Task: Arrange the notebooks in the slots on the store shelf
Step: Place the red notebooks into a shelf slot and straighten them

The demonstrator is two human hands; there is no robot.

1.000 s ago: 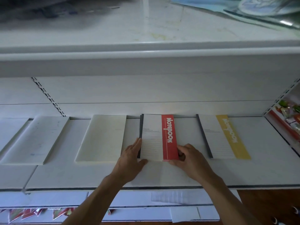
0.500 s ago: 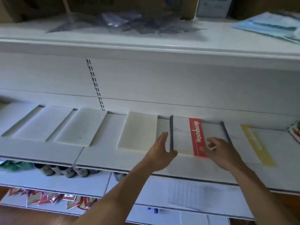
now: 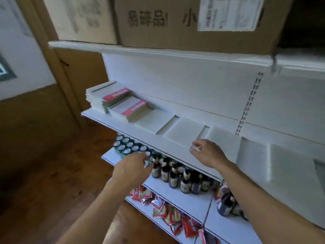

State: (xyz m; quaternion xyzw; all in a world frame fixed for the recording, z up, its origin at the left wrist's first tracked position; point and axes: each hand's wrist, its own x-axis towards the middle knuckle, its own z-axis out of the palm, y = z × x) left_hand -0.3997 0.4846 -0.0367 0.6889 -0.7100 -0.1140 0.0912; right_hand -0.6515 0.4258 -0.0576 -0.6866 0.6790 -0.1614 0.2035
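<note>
I have both hands out in front of the white metal store shelf (image 3: 168, 150). My left hand (image 3: 132, 167) hangs off the front edge with its fingers loosely bent and nothing in them. My right hand (image 3: 208, 154) is over the front of the shelf board with its fingers curled in. A pale sliver shows at the fingertips (image 3: 194, 146), but I cannot tell whether they are pinching anything.

Just beyond my right hand, a plain white notebook (image 3: 184, 133) lies flat, and another white notebook (image 3: 224, 140) lies flat beside it on the far side. They belong to a row of flat white covers running along the shelf. Well up and away from my left hand, at the end of the shelf, sits the stack of white notebooks with red bands (image 3: 121, 103).

Below my left hand, on a lower shelf, stand dark glass bottles (image 3: 173, 176), with silver-topped cans (image 3: 128, 146) beside them. Red foil packets (image 3: 168, 213) lie lower still. A brown cardboard box (image 3: 175, 37) sits on the shelf above both hands.
</note>
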